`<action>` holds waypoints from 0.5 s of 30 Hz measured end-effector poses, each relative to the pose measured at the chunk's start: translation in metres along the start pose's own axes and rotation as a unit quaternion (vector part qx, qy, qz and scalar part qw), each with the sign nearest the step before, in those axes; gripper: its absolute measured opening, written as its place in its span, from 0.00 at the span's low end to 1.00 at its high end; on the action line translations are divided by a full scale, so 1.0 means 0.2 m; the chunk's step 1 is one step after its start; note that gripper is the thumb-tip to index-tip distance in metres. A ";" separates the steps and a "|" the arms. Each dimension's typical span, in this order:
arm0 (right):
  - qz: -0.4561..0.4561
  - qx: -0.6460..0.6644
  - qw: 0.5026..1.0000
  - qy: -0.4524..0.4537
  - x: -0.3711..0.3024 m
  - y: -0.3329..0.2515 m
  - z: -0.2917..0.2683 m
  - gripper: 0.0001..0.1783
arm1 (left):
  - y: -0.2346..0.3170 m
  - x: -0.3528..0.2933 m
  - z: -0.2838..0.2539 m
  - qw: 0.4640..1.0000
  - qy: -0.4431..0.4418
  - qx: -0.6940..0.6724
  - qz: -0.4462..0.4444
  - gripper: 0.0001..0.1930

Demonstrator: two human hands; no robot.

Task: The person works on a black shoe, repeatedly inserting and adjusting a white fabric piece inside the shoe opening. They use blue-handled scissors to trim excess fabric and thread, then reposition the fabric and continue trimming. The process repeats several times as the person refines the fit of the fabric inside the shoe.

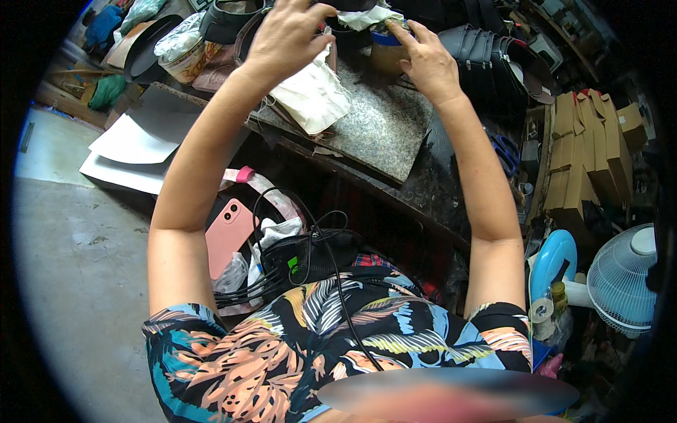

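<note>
Both my arms reach forward over the workbench. My left hand (293, 35) is at the top of the view, thumb and forefinger spread apart; its other fingertips are cut off by the edge. Right below it, a white cloth (314, 99) hangs over the near edge of a speckled stone slab (384, 134). My right hand (431, 63) is beside a jar with a blue rim (386, 53), its fingers stretched out over the rim and its thumb near the jar's side. Another crumpled white cloth (365, 17) lies just behind the jar.
Stacked black curved pieces (479, 53) stand right of my right hand. Blue-handled scissors (504, 151) lie near my right forearm. White sheets (141, 137) and a tub (185, 60) are on the left. A pink phone (229, 236), cables, cardboard boxes (589, 148) and a fan (624, 278) surround me.
</note>
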State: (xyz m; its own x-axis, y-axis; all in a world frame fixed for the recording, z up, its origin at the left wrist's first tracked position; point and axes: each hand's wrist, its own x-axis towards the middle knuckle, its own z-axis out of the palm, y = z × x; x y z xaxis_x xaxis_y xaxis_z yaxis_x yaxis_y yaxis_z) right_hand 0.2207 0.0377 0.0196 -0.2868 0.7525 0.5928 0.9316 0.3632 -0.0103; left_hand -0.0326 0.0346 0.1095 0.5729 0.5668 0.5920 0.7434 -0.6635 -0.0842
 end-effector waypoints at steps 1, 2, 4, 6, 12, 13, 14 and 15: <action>-0.036 0.008 0.999 0.038 0.00 0.04 0.01 0.41 | 0.02 0.01 0.04 1.000 -0.013 0.013 0.004 0.21; -0.055 0.011 0.998 0.037 0.00 0.07 0.03 0.41 | 0.02 0.04 0.09 0.999 -0.033 0.013 -0.001 0.22; -0.087 0.003 0.994 0.065 0.01 0.10 0.05 0.39 | 0.03 0.07 0.18 0.991 -0.118 0.025 -0.057 0.22; -0.103 0.020 0.992 0.075 0.01 0.11 0.06 0.35 | 0.03 0.12 0.28 0.976 -0.192 0.068 -0.073 0.21; -0.079 -0.018 0.996 0.025 0.07 0.08 0.01 0.25 | 0.01 0.22 0.49 0.948 -0.250 0.096 -0.172 0.19; -0.070 -0.029 0.997 0.018 0.08 0.06 -0.01 0.24 | -0.01 0.23 0.50 0.956 -0.206 0.070 -0.195 0.19; -0.076 -0.040 0.996 0.004 0.09 0.05 -0.02 0.26 | -0.02 0.24 0.50 0.961 -0.165 0.082 -0.205 0.17; -0.082 -0.050 0.995 -0.010 0.11 0.03 -0.03 0.28 | -0.04 0.24 0.50 0.973 -0.116 0.066 -0.190 0.19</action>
State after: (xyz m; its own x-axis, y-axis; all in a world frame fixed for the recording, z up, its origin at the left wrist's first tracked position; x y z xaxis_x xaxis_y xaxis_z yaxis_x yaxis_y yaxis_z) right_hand 0.2222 0.0533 0.0383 -0.4397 0.6993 0.5635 0.8895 0.4258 0.1657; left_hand 0.0226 0.1162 0.0592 0.2984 0.8640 0.4056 0.9460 -0.3241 -0.0055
